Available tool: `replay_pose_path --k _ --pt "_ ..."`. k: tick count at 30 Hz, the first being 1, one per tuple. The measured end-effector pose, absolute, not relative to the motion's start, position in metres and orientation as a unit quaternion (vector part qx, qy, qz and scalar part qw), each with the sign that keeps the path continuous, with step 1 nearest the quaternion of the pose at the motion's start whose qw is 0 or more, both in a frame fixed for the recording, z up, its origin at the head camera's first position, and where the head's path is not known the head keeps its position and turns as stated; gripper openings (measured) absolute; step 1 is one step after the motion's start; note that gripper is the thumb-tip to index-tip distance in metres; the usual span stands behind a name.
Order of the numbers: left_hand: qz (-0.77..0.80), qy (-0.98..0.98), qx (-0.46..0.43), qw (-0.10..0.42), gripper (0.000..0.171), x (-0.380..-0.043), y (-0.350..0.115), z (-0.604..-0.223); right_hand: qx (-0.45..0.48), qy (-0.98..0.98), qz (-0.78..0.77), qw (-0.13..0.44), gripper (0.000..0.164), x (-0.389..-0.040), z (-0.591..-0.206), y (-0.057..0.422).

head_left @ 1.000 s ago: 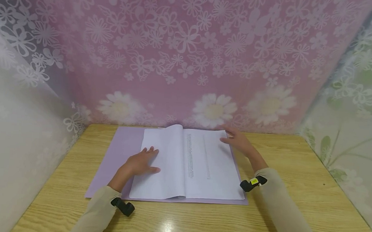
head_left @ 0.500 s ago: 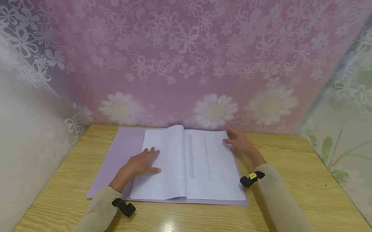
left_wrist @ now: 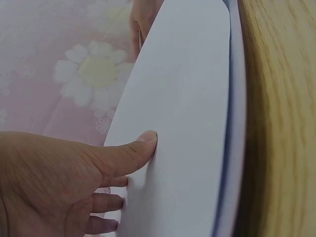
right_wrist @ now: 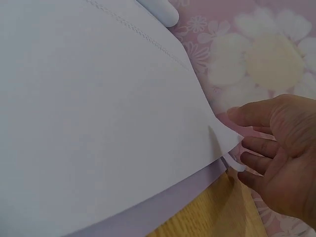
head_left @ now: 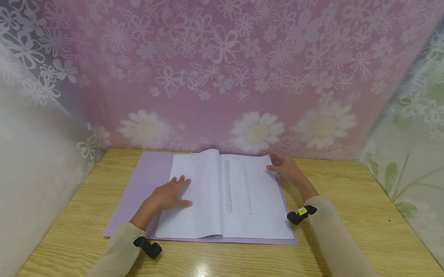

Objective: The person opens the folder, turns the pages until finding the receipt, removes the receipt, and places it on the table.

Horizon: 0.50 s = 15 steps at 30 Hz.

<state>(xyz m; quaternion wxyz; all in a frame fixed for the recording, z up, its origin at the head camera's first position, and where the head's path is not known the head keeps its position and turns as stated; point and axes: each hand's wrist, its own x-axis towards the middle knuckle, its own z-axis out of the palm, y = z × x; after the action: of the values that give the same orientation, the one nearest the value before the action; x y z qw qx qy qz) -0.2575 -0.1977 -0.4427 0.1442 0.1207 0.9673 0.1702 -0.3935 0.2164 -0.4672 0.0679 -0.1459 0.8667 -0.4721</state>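
An open lilac folder (head_left: 149, 168) lies on the table with white sheets in it. My left hand (head_left: 170, 193) rests spread on the turned-over left page (head_left: 188, 223); the left wrist view shows the thumb (left_wrist: 140, 148) lying on the white paper. My right hand (head_left: 286, 167) is at the top right corner of the right page (head_left: 265, 200), which bears two columns of small print. In the right wrist view the fingertips (right_wrist: 247, 143) touch the slightly lifted page corner (right_wrist: 229, 138). The thumb is above it, apart from the paper. Another white corner shows below.
The folder rests on a light wood-grain table (head_left: 341, 179). A pink flowered backdrop (head_left: 225, 92) rises right behind the folder, with pale flowered panels at both sides. Small black devices are strapped to both wrists.
My right hand has moved slightly right and closed in on the page corner, which now lifts a little. The left hand stays in place on the left page.
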Motion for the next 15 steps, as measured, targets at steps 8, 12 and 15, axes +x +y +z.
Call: replay_pose_path --k 8,12,15 --pt "0.172 0.967 0.119 0.144 0.082 -0.258 -0.198 -0.444 -0.165 0.871 -0.463 0.020 0.060 -0.388 -0.467 0.212" --pt "0.172 0.967 0.117 0.144 0.082 -0.258 -0.197 -0.443 -0.172 0.866 -0.469 0.011 0.058 -0.384 -0.463 0.211" --pt "0.173 0.967 0.118 0.143 0.082 -0.258 -0.197 -0.443 -0.177 0.861 -0.476 0.017 0.061 -0.382 -0.460 0.212"
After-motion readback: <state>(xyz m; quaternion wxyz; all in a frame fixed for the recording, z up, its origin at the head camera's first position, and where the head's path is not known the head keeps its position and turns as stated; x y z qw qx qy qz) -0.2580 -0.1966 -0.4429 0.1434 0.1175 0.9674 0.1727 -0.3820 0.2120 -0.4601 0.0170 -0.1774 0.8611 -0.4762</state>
